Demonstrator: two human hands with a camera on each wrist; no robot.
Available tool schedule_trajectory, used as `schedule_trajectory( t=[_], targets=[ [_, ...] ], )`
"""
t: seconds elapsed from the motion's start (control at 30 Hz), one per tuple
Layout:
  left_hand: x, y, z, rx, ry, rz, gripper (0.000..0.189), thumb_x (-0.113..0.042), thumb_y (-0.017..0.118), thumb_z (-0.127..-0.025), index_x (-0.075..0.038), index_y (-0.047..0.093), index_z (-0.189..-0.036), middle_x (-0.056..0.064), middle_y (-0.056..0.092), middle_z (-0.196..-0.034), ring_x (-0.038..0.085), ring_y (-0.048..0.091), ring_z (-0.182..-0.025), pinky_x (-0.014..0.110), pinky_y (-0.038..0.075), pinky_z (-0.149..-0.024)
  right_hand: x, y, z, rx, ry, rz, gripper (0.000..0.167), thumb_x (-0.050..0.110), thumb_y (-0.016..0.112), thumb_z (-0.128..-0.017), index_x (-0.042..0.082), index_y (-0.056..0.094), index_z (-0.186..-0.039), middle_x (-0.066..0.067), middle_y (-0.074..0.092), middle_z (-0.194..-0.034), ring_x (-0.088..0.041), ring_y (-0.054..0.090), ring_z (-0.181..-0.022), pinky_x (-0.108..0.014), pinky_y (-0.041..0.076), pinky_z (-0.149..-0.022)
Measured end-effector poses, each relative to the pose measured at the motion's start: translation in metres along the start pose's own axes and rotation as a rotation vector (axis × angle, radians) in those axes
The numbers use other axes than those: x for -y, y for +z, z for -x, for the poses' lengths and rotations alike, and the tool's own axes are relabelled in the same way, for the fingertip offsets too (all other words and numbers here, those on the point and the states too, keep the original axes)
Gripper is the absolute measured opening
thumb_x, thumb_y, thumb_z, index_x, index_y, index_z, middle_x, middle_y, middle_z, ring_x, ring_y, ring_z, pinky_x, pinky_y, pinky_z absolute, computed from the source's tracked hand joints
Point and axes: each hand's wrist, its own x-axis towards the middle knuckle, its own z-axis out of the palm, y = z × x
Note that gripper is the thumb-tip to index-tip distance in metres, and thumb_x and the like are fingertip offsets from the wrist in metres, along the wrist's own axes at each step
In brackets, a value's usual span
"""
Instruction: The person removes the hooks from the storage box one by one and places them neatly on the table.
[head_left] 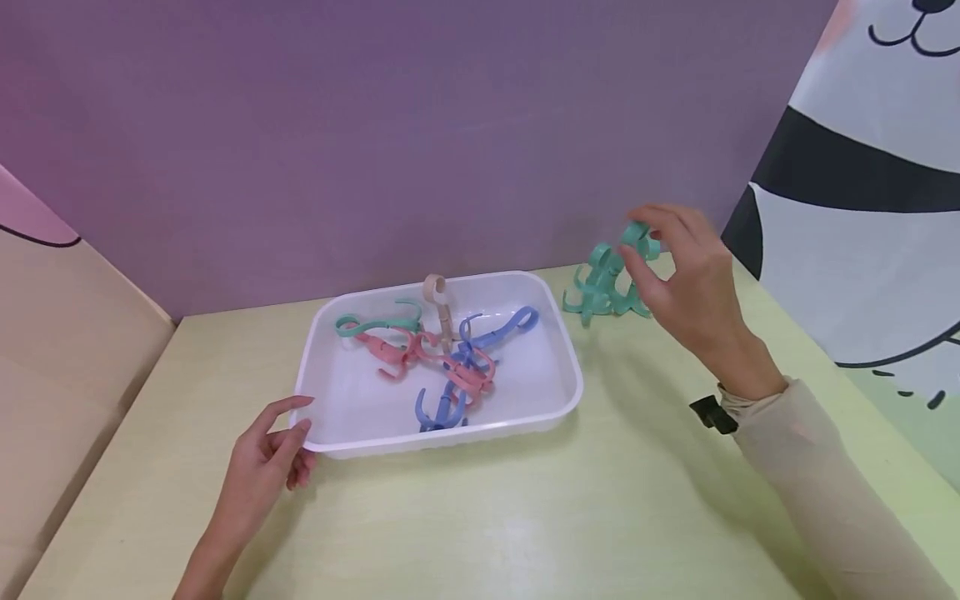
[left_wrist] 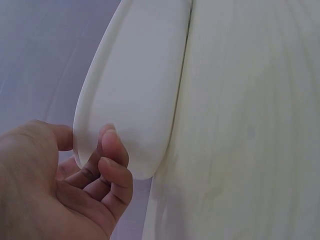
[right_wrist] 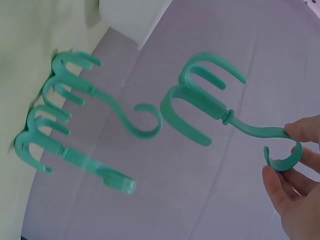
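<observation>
My right hand [head_left: 697, 287] pinches a green multi-prong hanging hook [right_wrist: 205, 104] by its curled top end, and its prongs point away from the fingers in the right wrist view. Beside it, two more green hooks [right_wrist: 75, 85] stand on their prongs on the table, partly hidden behind the held one in the head view. At the near left corner of a white plastic tray [head_left: 352, 408], my left hand [head_left: 255, 471] grips the rim between thumb and fingers. Inside the tray lie a green hook [head_left: 384, 324], a beige hook [head_left: 445, 317], pink hooks [head_left: 471, 379] and blue hooks [head_left: 495, 336], tangled together.
The pale yellow table [head_left: 495, 517] runs up to a purple back panel [head_left: 420, 150]. A light panel [head_left: 67, 350] borders the left, and a panel with a cartoon print [head_left: 862, 275] stands along the right.
</observation>
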Motion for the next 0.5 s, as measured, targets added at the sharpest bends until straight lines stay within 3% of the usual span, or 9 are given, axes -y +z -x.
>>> schedule_trajectory(
  t=[0.3, 0.5],
  targets=[
    [-0.001, 0.001, 0.0, -0.005, -0.003, -0.001, 0.033, -0.019, 0.053, -0.105, -0.004, 0.05, -0.134, 0.019, 0.061, -0.065, 0.021, 0.056, -0.046, 0.032, 0.049, -0.041, -0.013, -0.015, -0.004, -0.019, 0.052, 0.057, 0.033, -0.001, 0.072, -0.087, -0.003, 0.065, -0.119, -0.019, 0.064, -0.119, -0.035, 0.059, -0.098, -0.027, 0.045, -0.087],
    [-0.001, 0.0, 0.001, -0.002, 0.006, -0.003, 0.033, -0.018, 0.053, -0.105, -0.004, 0.05, -0.134, 0.021, 0.061, -0.066, 0.022, 0.057, -0.047, 0.032, 0.049, -0.042, -0.024, -0.025, -0.007, -0.06, 0.107, 0.069, 0.031, 0.0, 0.07, -0.088, -0.002, 0.067, -0.119, -0.017, 0.066, -0.118, -0.035, 0.058, -0.1, -0.022, 0.044, -0.088]
  ],
)
